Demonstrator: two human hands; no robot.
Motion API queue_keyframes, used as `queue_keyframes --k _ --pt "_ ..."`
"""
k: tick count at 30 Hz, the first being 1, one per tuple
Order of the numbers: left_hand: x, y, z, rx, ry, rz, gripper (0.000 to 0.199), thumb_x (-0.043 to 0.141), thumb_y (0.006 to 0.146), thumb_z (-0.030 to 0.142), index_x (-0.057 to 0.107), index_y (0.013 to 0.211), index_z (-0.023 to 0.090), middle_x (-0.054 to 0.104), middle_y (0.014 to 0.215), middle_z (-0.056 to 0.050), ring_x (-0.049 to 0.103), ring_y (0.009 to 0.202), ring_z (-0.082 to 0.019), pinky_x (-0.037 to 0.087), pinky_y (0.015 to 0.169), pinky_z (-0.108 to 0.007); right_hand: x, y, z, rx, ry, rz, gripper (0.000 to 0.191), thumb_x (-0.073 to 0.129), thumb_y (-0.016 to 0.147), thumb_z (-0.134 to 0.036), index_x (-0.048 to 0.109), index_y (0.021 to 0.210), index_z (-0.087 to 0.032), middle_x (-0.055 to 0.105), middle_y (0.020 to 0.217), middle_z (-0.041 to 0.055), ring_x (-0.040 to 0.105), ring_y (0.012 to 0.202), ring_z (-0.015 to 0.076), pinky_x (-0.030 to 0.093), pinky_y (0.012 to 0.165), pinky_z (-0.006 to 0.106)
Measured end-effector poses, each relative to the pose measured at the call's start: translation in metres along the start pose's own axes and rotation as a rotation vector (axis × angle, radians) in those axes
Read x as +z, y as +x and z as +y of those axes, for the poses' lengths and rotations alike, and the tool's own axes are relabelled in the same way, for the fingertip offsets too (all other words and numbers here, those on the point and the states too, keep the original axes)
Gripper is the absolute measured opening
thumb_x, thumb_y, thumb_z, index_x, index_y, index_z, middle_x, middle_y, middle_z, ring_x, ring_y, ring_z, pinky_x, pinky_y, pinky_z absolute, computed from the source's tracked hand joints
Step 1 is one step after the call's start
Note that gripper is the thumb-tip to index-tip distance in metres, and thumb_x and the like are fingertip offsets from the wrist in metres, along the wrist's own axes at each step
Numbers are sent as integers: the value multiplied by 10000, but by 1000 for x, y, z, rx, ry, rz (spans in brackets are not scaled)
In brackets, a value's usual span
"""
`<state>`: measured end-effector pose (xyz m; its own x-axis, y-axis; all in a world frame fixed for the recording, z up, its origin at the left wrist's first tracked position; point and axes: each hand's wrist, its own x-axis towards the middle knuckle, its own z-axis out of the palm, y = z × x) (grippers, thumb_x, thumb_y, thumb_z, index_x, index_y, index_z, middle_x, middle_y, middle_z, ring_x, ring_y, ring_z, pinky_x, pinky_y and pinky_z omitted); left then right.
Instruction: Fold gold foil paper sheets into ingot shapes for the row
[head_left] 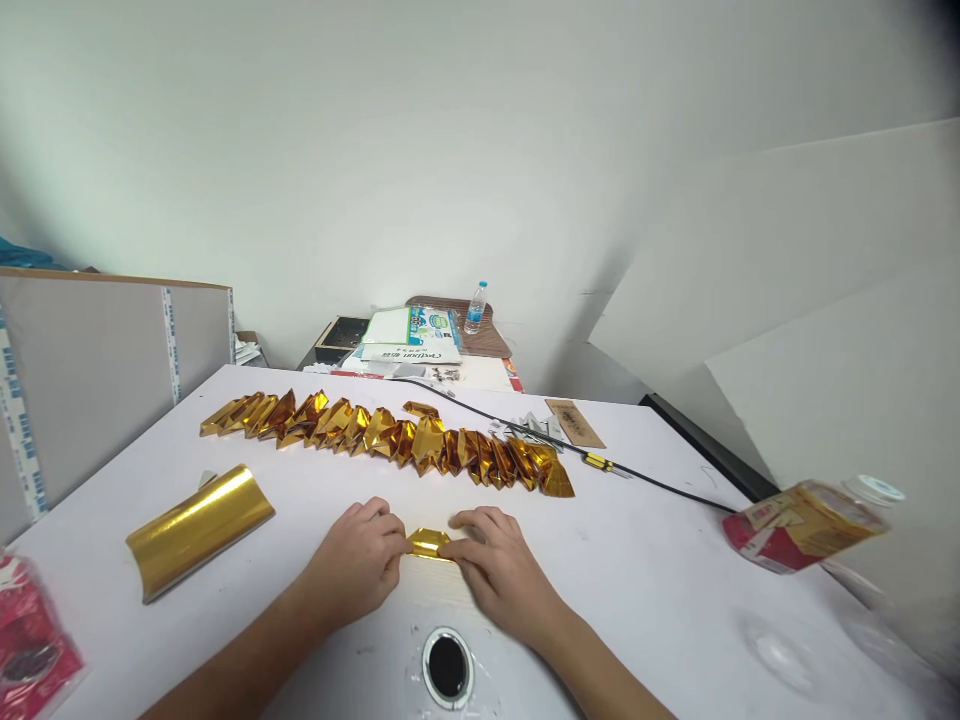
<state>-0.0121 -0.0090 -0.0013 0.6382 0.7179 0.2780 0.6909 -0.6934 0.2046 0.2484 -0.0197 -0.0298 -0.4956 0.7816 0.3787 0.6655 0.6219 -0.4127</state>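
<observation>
A small folded piece of gold foil paper (pixel 429 542) lies flat on the white table (pixel 322 500) between my hands. My left hand (pixel 364 558) has its fingers curled together, pinching the paper's left end. On the right end press the fingertips of my right hand (pixel 504 572), its thumb and index finger against the foil. Beyond them a long row of folded gold foil pieces (pixel 379 432) stretches across the table. A curved stack of gold foil sheets (pixel 201 530) rests to the left of my left hand.
A round black-centred disc (pixel 448 668) sits near the front. A black cable (pixel 660 482) crosses the right side by a tilted plastic jar (pixel 810 525). Pink packaging (pixel 34 640) lies at left; a brown card (pixel 575 424) and a water bottle (pixel 476 308) are farther back.
</observation>
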Motion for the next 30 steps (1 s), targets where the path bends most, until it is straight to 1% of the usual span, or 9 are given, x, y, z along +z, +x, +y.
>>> queue_keyframes --k 6,11,14,17,20,23,26,28,30 --pt "0 -2 -5 -22 -26 54 173 647 865 101 771 855 221 766 930 -7 583 962 -234 473 818 -397 -11 3 0 169 62 -136 328 553 1023 -222 786 1184 -387 666 1357 43 514 1230 296 408 1064 552" --pt "2 -1 -8 -46 -14 51 150 662 909 140 779 857 218 772 943 -6 611 953 -237 485 799 -395 -18 3 -2 188 95 -138 349 591 966 -185 803 1167 -377 673 1384 33 486 1283 324 343 1101 599" --pt "5 1 -13 -98 -129 68 117 684 951 223 781 886 211 777 957 -12 637 950 -223 514 834 -375 -18 5 -4 203 115 -120 389 602 877 -123 817 1110 -349 660 1408 33 485 1301 331 326 1105 604" --pt "9 4 -15 -173 -272 70 100 693 931 213 766 863 217 776 992 -15 656 981 -212 524 895 -362 -15 8 -8 202 149 -90 248 648 842 -159 801 1003 -272 675 1387 55 487 1310 337 302 1113 601" --pt "11 6 -12 -266 -331 97 75 701 860 182 732 799 214 761 1042 -33 650 1046 -234 511 955 -395 -11 11 -14 215 189 -75 58 657 863 -197 712 881 -204 687 1354 82 506 1290 327 313 1090 575" --pt "10 8 -8 -323 -384 119 54 689 794 169 704 766 213 748 1067 -44 643 1080 -255 493 980 -423 -7 13 -19 249 254 -80 73 610 841 -124 639 830 -191 705 1246 71 555 1202 287 349 1043 516" --pt "6 10 -6 -360 -497 113 42 673 765 181 676 734 208 753 1023 -45 655 1039 -252 478 987 -422 -4 14 -20 324 369 -19 233 615 794 -105 639 1002 -209 686 1061 54 590 1028 237 407 965 436" --pt "1 11 -4 -435 -656 88 64 684 791 257 677 756 204 749 939 -50 665 928 -234 499 913 -391 -2 15 -19 386 509 19 365 640 805 -157 627 1167 -210 649 968 35 580 884 203 438 841 362" --pt "-3 14 0 -525 -900 95 192 727 802 377 692 862 198 733 889 -53 658 834 -212 513 808 -346 0 17 -18 442 703 3 335 685 834 -268 652 1159 -193 611 867 14 539 761 169 404 706 298"
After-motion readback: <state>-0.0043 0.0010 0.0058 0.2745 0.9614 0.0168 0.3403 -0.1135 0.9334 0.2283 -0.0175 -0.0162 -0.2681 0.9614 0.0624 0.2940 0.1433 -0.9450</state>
